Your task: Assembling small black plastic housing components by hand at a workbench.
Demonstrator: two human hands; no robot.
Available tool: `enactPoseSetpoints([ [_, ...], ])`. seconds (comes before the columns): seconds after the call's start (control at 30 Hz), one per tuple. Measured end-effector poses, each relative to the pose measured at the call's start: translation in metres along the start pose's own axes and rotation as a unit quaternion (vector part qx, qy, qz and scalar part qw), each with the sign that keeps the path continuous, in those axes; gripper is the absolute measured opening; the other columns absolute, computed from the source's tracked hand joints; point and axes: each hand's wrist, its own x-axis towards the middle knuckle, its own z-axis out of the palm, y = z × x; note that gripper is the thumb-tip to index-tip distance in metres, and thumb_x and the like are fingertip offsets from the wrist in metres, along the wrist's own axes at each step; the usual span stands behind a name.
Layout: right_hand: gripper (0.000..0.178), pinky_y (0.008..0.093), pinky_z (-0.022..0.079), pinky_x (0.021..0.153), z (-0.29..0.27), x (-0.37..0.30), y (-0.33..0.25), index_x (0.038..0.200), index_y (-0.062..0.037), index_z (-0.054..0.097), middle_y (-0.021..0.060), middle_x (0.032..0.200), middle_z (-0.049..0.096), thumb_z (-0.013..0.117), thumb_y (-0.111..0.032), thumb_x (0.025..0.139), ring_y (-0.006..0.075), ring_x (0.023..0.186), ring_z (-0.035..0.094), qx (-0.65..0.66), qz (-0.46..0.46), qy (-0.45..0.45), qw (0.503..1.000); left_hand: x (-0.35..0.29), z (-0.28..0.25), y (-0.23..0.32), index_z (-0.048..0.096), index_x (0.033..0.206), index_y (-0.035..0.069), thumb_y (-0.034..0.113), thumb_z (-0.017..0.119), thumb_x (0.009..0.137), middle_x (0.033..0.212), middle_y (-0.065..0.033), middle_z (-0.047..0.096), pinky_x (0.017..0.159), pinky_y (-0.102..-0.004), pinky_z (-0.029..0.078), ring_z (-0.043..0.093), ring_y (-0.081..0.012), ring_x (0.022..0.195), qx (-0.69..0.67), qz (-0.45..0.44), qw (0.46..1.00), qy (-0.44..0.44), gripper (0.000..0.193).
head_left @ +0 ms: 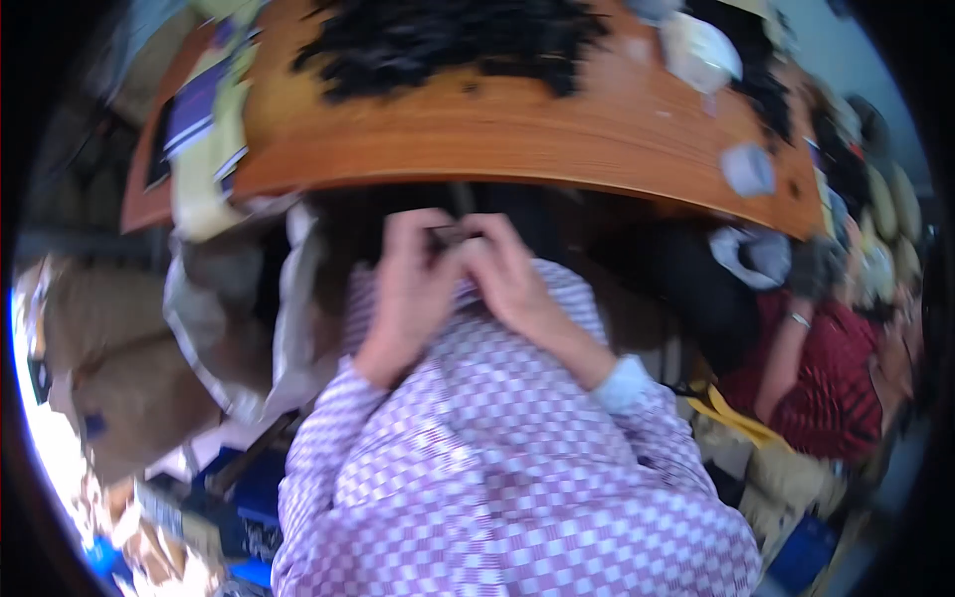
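Observation:
My left hand [410,274] and my right hand [505,274] meet in front of my chest, just off the near edge of the wooden table [477,139]. The fingers of both are bent and pinched together around a small dark piece [448,237]. Motion blur and the fingers hide what kind of thing it is. Farther back on the table lies a heap of black, strip-like pieces [453,45], apart from both hands.
Papers and purple booklets [202,104] hang over the table's left end. A white cup-like object [746,169] and a white bundle [699,50] are on its right. A white bag [234,338] and brown cartons [129,368] stand left; a co-worker in dark red [821,373] sits right.

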Motion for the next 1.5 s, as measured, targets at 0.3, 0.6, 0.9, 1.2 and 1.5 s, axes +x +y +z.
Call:
enactPoseSetpoints([
  [0.3, 0.012, 0.0161, 0.031, 0.039, -0.012, 0.001, -0.001, 0.098, -0.0040, 0.053, 0.0004, 0.070, 0.056, 0.049, -0.015, 0.097, 0.0024, 0.045, 0.041, 0.289, 0.129, -0.045, 0.947, 0.006, -0.012, 0.010, 0.044, 0.125, 0.008, 0.007, 0.046, 0.095, 0.095, -0.0071, 0.060, 0.068, -0.0227, 0.048, 0.058, -0.0122, 0.077, -0.485, -0.301, 0.820, -0.036, 0.030],
  [0.6, 0.015, 0.0178, 0.025, 0.041, -0.029, -0.006, 0.005, 0.102, -0.0049, 0.054, -0.0019, 0.068, 0.054, 0.055, -0.017, 0.093, 0.0015, 0.049, 0.040, 0.382, 0.145, -0.117, 0.905, -0.003, 0.000, 0.038, 0.043, 0.130, 0.003, 0.008, 0.048, 0.093, 0.100, -0.0089, 0.060, 0.052, -0.0182, 0.041, 0.053, -0.0097, 0.062, -0.402, -0.326, 0.845, -0.136, 0.038],
  [0.9, 0.020, 0.0212, 0.041, 0.050, -0.019, -0.007, -0.004, 0.099, -0.0007, 0.055, 0.0018, 0.071, 0.059, 0.058, -0.019, 0.092, 0.0063, 0.063, 0.058, 0.270, 0.103, -0.159, 0.944, -0.014, -0.027, 0.021, 0.043, 0.130, 0.002, 0.010, 0.052, 0.094, 0.109, -0.0140, 0.060, 0.061, -0.0200, 0.052, 0.064, -0.0158, 0.073, -0.458, -0.329, 0.800, -0.202, 0.038],
  [1.2, 0.020, 0.0247, 0.049, 0.062, -0.011, -0.004, -0.012, 0.102, 0.0012, 0.056, 0.0075, 0.081, 0.064, 0.061, -0.013, 0.089, 0.0108, 0.072, 0.061, 0.080, 0.018, -0.086, 0.993, -0.016, -0.027, 0.040, 0.053, 0.122, 0.000, -0.008, 0.052, 0.085, 0.107, -0.0093, 0.060, 0.074, -0.0241, 0.049, 0.061, -0.0127, 0.088, -0.046, -0.154, 0.970, -0.181, 0.038],
  [1.5, 0.041, 0.0172, 0.027, 0.045, -0.011, -0.005, -0.041, 0.128, -0.0010, 0.044, -0.0037, 0.064, 0.043, 0.037, -0.031, 0.101, 0.0031, 0.050, 0.034, 0.201, 0.156, -0.137, 0.958, -0.019, -0.029, 0.026, 0.042, 0.132, 0.001, 0.002, 0.046, 0.094, 0.108, -0.0073, 0.059, 0.077, -0.0223, 0.051, 0.058, -0.0102, 0.097, -0.156, -0.173, 0.968, -0.095, 0.038],
])
